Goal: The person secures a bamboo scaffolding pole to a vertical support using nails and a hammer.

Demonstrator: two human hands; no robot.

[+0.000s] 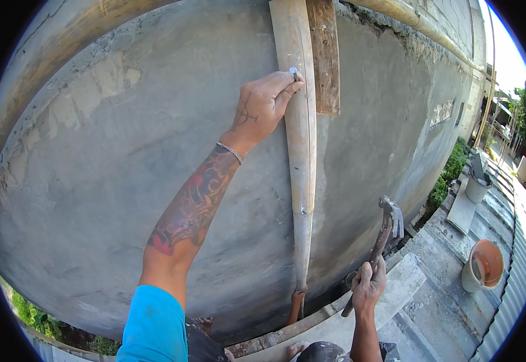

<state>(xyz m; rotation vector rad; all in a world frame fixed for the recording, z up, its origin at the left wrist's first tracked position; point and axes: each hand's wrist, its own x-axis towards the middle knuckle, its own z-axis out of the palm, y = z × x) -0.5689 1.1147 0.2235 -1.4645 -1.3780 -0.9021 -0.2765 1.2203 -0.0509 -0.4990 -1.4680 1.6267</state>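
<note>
Evidently, the left hand is pinching a silvery, flat-headed metal nail between nearly closed fingertips, over a pale, jointed bamboo pole; lower down, the right hand is wrapping around a worn, brown-handled claw hammer. Holding the nail square, fingertips clear of its head, should help. Behind both hands, a rough-edged grey cement wall is showing smeared patches.

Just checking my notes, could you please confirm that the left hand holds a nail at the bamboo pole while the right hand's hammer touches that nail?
Not quite: the head view shows the hammer, in the right hand, well below and apart from the nail. The left hand does hold that nail at the bamboo pole.
</note>
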